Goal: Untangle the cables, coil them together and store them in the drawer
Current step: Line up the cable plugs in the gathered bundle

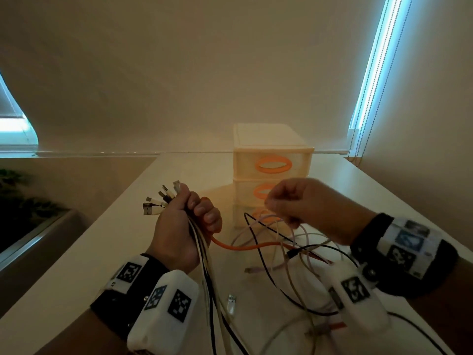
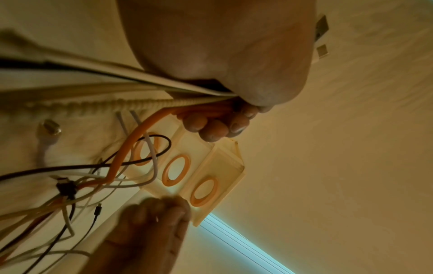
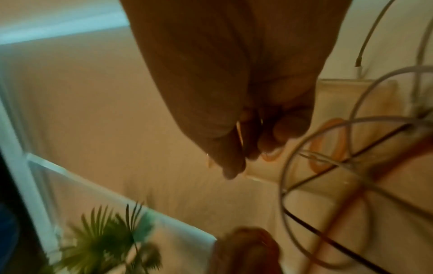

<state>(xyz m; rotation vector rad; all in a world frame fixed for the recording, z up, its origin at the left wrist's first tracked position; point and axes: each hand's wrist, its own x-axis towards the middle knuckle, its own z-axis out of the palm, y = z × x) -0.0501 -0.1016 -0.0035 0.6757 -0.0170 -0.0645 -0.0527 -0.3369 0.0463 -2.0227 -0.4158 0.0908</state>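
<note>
- Landmark: drawer unit [image 1: 272, 172], small, translucent, three stacked drawers with orange oval handles, standing upright at the far side of the white table [image 1: 102, 252].
- plant [image 3: 110, 239], green fronds, well left of the drawer unit, off the table edge; blurred.
- left hand [image 1: 183, 226], in front-left of the drawer unit, raised off the table, fingers wrapped tight round a bundle of cables [image 1: 204, 265].
- USB plugs [image 1: 160, 201] fan out above the left fist, pointing up and away from the drawer unit side.
- orange cable [image 1: 245, 247] leaves the bottom of the left fist and curves right along the table in front of the drawer unit.
- loose cables [image 1: 294, 272], white, black and pinkish, lie in a tangle on the table in front of the drawer unit and trail toward the near edge.
- right hand [image 1: 304, 203], directly in front of the two lower drawers, raised; fingertips pressed together, pinching a thin pale cable [image 1: 258, 221] that loops down into the tangle.
- All three drawers look closed; no cable is inside them.
- window strip [image 1: 376, 60], bright, with a bead chain, right of the drawer unit.
</note>
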